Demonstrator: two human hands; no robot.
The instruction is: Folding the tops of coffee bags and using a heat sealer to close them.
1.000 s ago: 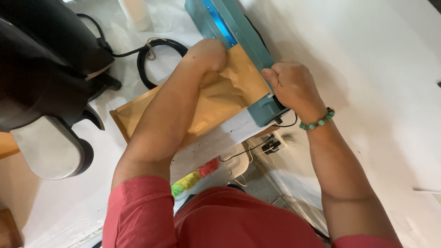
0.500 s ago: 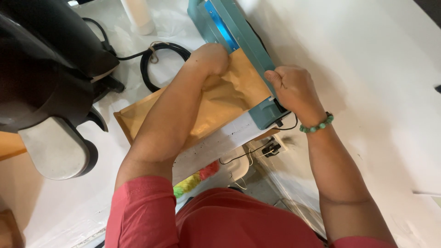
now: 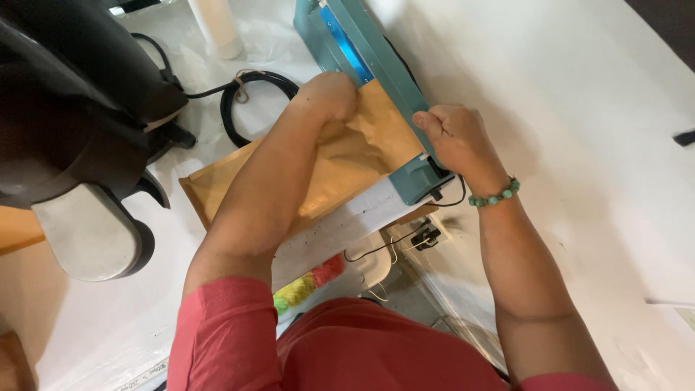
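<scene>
Left hand (image 3: 329, 94) pressed the brown paper padded envelope (image 3: 340, 163) flat against the teal heat sealer (image 3: 369, 61); right hand (image 3: 452, 137) closed on the envelope's near edge. Keeping the mouth straight mattered.

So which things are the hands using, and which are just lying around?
In use: brown paper bag, teal sealing machine, left hand, right hand.

Lying about: coiled black cable, big black machine, white bottle, wall socket.
</scene>
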